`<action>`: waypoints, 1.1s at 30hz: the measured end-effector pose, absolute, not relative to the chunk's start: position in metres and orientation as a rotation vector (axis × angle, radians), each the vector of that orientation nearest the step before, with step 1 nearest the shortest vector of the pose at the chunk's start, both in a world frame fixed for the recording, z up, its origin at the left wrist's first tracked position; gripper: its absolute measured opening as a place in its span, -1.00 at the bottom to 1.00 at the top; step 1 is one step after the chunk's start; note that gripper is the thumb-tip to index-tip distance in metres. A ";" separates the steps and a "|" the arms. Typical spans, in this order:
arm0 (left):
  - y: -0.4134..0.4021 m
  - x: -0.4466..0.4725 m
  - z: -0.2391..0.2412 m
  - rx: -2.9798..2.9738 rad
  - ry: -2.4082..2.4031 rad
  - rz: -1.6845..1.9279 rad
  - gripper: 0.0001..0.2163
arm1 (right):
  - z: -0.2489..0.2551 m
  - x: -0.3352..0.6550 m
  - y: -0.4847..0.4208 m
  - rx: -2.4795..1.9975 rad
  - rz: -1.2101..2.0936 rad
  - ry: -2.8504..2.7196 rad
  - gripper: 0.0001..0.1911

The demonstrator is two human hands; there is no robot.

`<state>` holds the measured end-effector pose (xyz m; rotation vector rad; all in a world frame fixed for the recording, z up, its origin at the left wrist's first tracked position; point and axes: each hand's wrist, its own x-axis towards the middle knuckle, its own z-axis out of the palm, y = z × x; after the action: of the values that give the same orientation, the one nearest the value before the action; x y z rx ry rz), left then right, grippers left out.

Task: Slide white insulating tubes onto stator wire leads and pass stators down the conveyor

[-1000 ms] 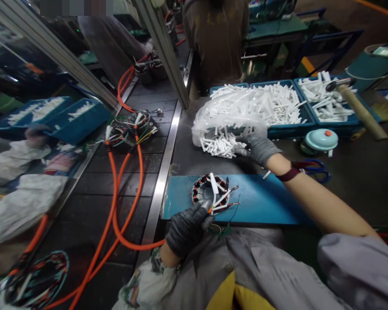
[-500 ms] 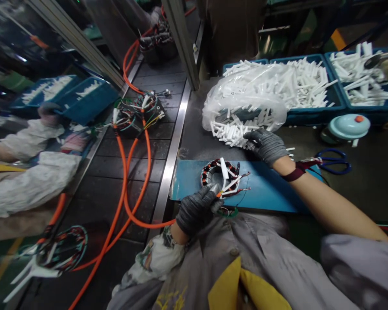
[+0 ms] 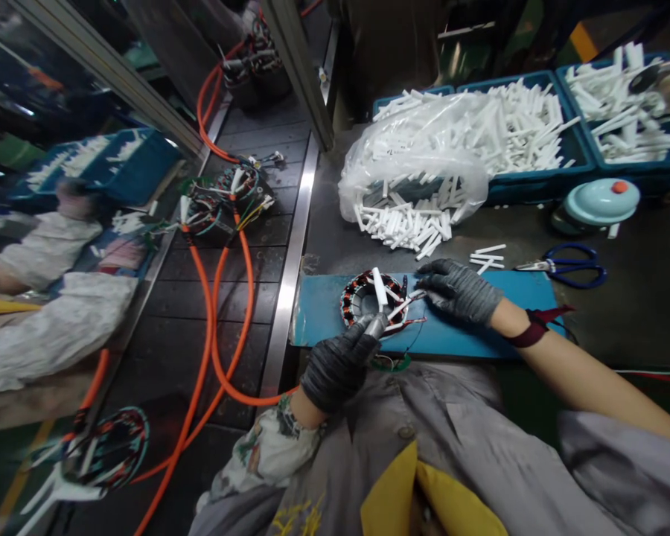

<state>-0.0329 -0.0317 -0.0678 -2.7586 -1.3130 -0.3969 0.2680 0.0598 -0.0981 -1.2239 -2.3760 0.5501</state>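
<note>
The wound ring [image 3: 351, 299] lies on the blue board [image 3: 469, 339], at the edge of the desk [image 3: 522, 223]. Your left hand [image 3: 336, 368] has its grip clamped on the wires [image 3: 400, 307]; your right hand [image 3: 458, 290] is at their ends, its grip I cannot tell.

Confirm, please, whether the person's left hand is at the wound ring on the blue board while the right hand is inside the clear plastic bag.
The right hand is not inside the clear plastic bag: the head view shows it by the wire ends, over the blue board. The rest is right.
</note>
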 end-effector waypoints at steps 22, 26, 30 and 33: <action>-0.029 -0.035 -0.068 -2.901 -1.359 -0.373 -0.65 | -0.066 0.289 0.047 -1.181 1.129 -1.900 -0.62; -0.027 -0.033 -0.062 -2.853 -1.317 -0.420 -0.66 | -0.068 0.276 0.049 -1.173 1.254 -1.864 -0.59; -0.026 -0.032 -0.062 -2.749 -1.225 -0.471 -0.73 | -0.071 0.263 0.048 -1.277 1.363 -1.761 -0.50; -0.027 -0.038 -0.068 -2.726 -1.202 -0.457 -0.77 | -0.068 0.255 0.048 -1.310 1.281 -1.775 -0.53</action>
<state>-0.0379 -0.0271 -0.0682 -2.7261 -1.2024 -0.4572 0.2546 0.0480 -0.0681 -1.3097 -1.7752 1.2810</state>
